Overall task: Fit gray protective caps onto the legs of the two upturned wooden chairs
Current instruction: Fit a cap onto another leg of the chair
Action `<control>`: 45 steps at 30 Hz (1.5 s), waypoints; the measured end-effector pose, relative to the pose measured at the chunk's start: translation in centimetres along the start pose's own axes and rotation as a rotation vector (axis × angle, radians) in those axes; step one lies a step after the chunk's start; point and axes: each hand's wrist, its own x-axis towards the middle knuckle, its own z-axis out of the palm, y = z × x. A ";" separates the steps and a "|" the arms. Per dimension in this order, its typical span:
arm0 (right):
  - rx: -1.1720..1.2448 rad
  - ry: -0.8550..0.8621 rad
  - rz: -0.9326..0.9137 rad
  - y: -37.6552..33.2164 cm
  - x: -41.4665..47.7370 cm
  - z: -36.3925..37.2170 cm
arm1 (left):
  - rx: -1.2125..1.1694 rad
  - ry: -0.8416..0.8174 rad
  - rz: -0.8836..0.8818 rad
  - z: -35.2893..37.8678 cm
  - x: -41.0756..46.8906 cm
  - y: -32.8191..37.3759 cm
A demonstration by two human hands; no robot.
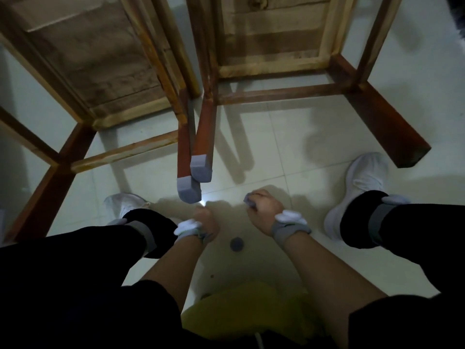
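Observation:
Two upturned wooden chairs stand side by side, the left chair (83, 71) and the right chair (274, 46). Their two near inner legs point toward me, each wearing a gray cap: one cap (188, 190) on the left chair's leg, another cap (200, 168) on the right chair's leg. The right chair's outer near leg (392, 127) is bare wood at its end. My right hand (264, 210) grips a gray cap (250, 200) low over the floor. My left hand (206, 220) is curled just below the capped legs; whether it holds anything is hidden. A loose gray cap (237, 244) lies on the tiles between my wrists.
Pale floor tiles (276, 152) lie under everything. My white shoes sit at left (125, 205) and right (362, 187), with dark trouser legs on both sides. A yellow garment (251, 311) fills the bottom middle.

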 end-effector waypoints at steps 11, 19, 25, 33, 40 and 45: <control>0.124 0.275 0.236 -3.0 -2.5 -5.8 | -0.530 0.348 0.203 -4.4 -6.5 5.8; 0.748 0.482 0.288 -5.2 -6.4 -12.2 | -0.790 0.148 0.378 -8.9 -14.3 8.2; 0.973 0.619 0.122 -8.2 -10.3 -20.2 | -0.843 0.314 0.524 -15.4 -21.7 10.2; 1.071 0.669 -0.132 -12.8 -17.6 -25.7 | -0.787 0.415 0.775 -19.5 -29.0 12.3; 0.969 0.774 -0.166 -12.9 -20.1 -27.5 | -0.716 0.246 0.917 -20.7 -31.1 14.4; 0.908 0.810 -0.202 -13.9 -22.3 -29.3 | -0.826 0.163 0.996 -21.0 -30.4 16.2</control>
